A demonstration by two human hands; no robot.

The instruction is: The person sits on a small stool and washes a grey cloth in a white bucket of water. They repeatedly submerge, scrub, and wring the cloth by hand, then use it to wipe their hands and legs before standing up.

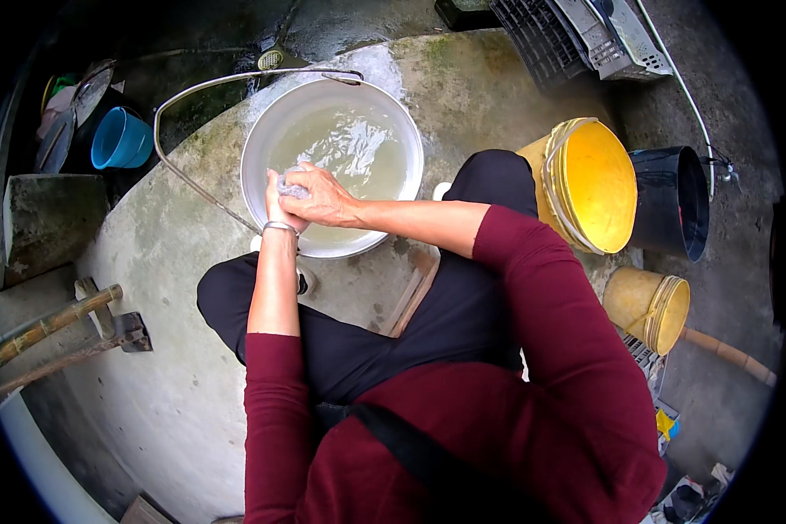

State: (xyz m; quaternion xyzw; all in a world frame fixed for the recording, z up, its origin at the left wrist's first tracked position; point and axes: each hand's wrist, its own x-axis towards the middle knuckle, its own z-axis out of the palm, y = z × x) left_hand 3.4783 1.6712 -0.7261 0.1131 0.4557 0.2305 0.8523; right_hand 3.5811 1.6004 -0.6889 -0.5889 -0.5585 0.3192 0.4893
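Note:
A wide metal basin (262, 144) of cloudy water stands in front of me, its long wire handle (183, 166) swung out to the left. Over its near left part my two hands come together. Between them is a small grey-lilac wad (293, 189), crumpled and cloth-like; its exact kind is too small to make out. My left hand (279, 206), with a silver band at the wrist, is closed on the wad from the left. My right hand (327, 197) reaches across from the right, fingers wrapped over it.
Right of my knee stand a yellow bucket (616, 188), a black bucket (668, 203) and a smaller yellowish pail (636, 301). Plastic crates (568, 39) lie at the far right. A blue bucket (124, 140) sits far left; wooden-handled tools (57, 325) lie nearer on that side.

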